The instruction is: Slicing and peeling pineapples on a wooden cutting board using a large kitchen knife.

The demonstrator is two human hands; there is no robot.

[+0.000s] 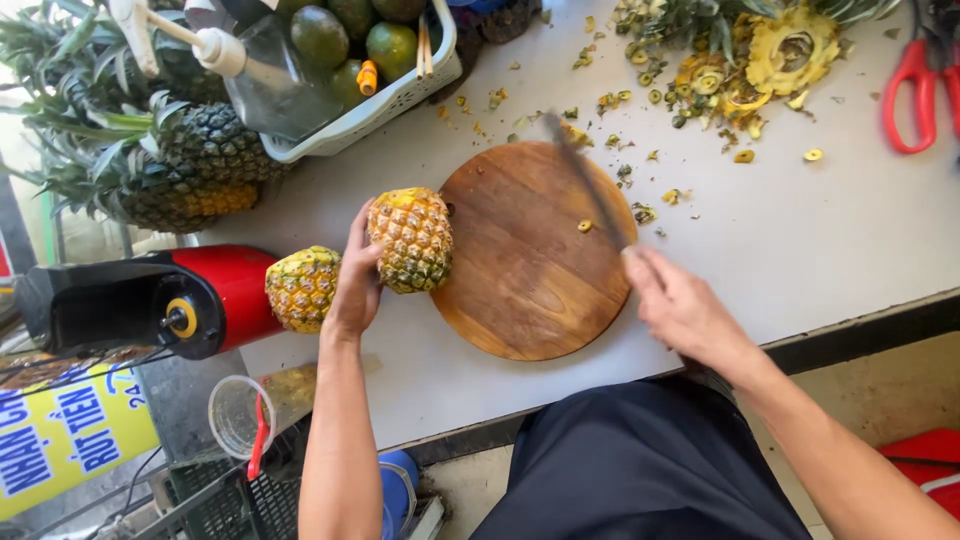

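My left hand (pixel 352 285) grips a yellow crownless pineapple (pixel 411 238) at the left edge of a round wooden cutting board (pixel 520 280). A second crownless pineapple (pixel 301 288) lies just left of that hand, on the white counter (pixel 800 230). My right hand (pixel 680 305) holds a long knife (pixel 585 180) whose blade slants up across the board's upper right part. The blade is blurred and its edge is above the board, apart from the pineapple.
Whole pineapples with green crowns (pixel 170 170) lie at the left. A white basket (pixel 400 95) holds green fruit and a spray bottle (pixel 215 45). Peel scraps (pixel 760 60) and red scissors (pixel 915 95) are at the back right. A red-and-black machine (pixel 170 300) sits left.
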